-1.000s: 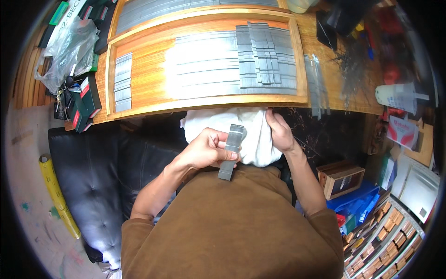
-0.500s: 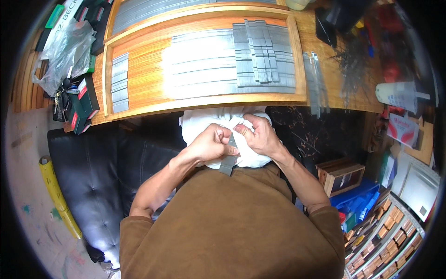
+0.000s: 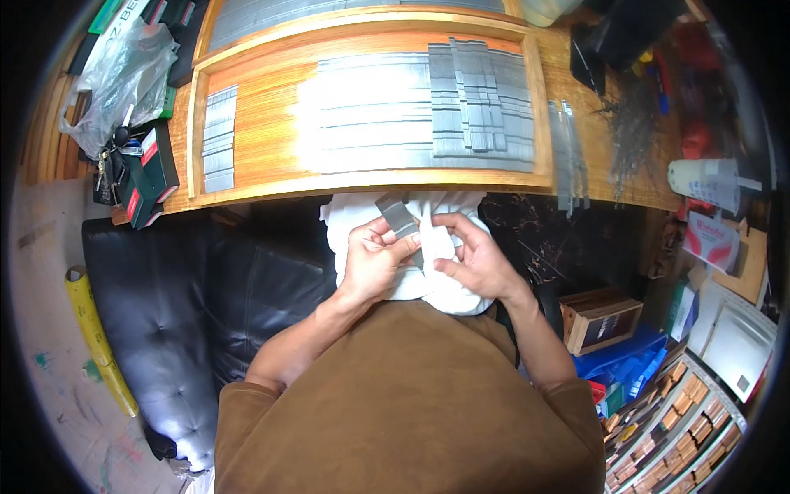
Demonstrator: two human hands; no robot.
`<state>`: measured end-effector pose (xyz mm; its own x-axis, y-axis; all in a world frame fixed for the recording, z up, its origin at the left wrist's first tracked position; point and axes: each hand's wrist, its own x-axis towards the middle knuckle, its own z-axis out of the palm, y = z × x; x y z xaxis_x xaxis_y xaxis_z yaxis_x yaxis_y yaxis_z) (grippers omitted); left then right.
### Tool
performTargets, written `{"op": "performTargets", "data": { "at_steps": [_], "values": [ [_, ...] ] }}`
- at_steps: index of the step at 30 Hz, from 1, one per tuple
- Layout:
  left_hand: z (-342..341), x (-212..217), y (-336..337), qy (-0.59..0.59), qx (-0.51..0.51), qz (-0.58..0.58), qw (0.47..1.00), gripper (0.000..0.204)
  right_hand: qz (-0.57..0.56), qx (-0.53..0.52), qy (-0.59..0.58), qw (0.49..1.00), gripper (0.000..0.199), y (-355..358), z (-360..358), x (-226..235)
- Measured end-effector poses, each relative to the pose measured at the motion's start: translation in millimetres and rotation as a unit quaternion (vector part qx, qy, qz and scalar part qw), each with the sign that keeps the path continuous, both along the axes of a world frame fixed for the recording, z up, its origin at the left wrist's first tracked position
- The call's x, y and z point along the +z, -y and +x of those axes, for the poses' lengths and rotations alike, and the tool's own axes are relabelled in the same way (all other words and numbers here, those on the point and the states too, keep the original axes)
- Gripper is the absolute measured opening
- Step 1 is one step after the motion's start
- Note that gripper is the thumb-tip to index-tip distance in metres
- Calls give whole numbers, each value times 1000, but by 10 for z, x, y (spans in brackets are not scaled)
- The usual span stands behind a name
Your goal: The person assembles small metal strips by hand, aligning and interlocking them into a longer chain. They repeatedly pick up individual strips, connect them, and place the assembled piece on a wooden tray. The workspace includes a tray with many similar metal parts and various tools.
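My left hand [image 3: 368,262] pinches a flat grey metal strip [image 3: 397,216] between thumb and fingers. The strip's upper end sticks out past the fingertips toward the table, and its lower part is hidden by the thumb and cloth. Over my lap lies a bunched white cloth [image 3: 457,302]. A raised fold of it sits between the thumb and curled fingers of my right hand [image 3: 487,267], just right of the strip. Both hands work close together, below the table's front edge.
A wooden tray [image 3: 370,183] of grey strips lies on the table, some stacked at its right. Loose strips [image 3: 568,165] are beside it. Black boxes [image 3: 152,177] and a plastic bag [image 3: 132,82] sit left. A black padded seat [image 3: 173,329] is at my left, a wooden box [image 3: 601,321] right.
The strip's free end pointed down toward my body and now points up toward the table. My left hand has turned with it. My right hand has lowered slightly and its fingers have spread around the cloth.
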<state>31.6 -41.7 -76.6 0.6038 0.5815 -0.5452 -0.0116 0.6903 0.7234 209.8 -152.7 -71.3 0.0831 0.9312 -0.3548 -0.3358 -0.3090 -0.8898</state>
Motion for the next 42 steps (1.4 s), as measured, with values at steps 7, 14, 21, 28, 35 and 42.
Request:
{"op": "performTargets", "data": {
  "at_steps": [7,14,21,28,35,42],
  "values": [
    [82,-1,81,35,107,-136,984,23,-22,-26,337,941,34,-120,-188,-63],
    [-50,-287,107,22,85,-118,989,19,-1,-61,291,955,31,-35,-293,-177],
    [2,-67,250,26,159,-64,985,14,8,-38,127,991,35,170,-195,-210],
    [-272,180,135,70,195,-119,971,21,-29,-73,354,932,46,114,2,278],
    [-195,427,-82,52,56,-164,983,20,55,112,224,967,26,211,56,873],
    [-30,514,-105,57,-44,-169,983,19,124,71,199,969,19,337,-142,455]
  ]
}}
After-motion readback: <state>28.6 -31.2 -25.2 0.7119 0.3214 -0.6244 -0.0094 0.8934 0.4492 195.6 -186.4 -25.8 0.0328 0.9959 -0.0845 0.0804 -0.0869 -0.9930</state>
